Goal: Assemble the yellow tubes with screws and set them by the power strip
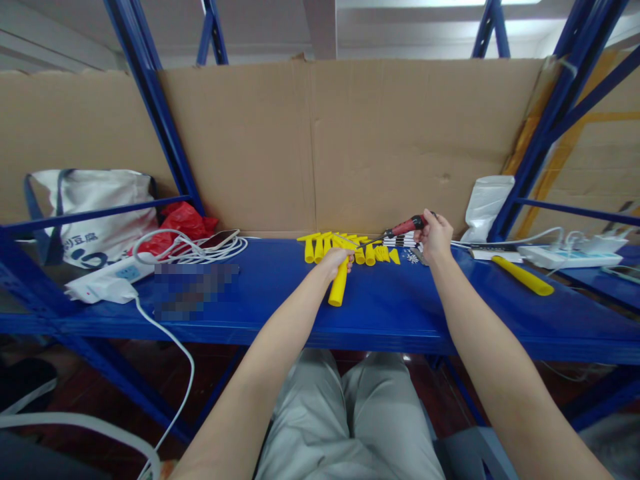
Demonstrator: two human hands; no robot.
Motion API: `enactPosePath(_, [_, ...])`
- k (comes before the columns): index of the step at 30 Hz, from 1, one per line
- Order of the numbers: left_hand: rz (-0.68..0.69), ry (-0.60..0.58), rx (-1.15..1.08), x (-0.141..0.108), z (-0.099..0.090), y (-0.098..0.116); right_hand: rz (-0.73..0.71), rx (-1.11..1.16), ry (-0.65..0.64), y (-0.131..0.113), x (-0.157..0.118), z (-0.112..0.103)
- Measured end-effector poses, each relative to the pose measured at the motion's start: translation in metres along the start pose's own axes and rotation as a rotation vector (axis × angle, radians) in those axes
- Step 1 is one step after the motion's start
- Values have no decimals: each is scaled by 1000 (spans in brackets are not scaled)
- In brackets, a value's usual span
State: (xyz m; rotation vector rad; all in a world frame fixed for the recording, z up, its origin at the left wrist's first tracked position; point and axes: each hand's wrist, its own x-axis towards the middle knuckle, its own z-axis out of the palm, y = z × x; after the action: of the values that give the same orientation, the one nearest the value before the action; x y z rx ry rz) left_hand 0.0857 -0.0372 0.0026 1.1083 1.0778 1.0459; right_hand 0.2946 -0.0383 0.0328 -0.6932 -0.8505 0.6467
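My left hand (340,262) is closed around a yellow tube (339,288), whose lower end sticks out toward me above the blue shelf. In my right hand (434,235) is a screwdriver (405,227) with a red and black handle. Its thin shaft slants down to the left and reaches the part beside my left fingers; the exact contact point is too small to make out. Behind my left hand lies a row of several similar yellow tubes (370,255). Small yellow pieces (383,254) and a scatter of tiny metal bits (413,256) lie to their right.
Another yellow tube (523,275) rests at the right, near a white power strip (565,256). A white pouch (487,208) leans at the back. On the left are coiled white cables (220,249), a red bag (183,223), a cloth tote (100,207) and a second power strip (113,275).
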Motion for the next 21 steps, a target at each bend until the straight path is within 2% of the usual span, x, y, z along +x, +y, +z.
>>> enactPosePath(8, [12, -10, -3, -2, 0, 0, -10, -21, 4, 3, 3, -1])
enactPosePath(16, [2, 17, 1, 0, 0, -1, -127, -88, -119, 5, 2, -3])
enactPosePath(21, [6, 28, 17, -1, 0, -1, -137, -151, -148, 3, -1, -2])
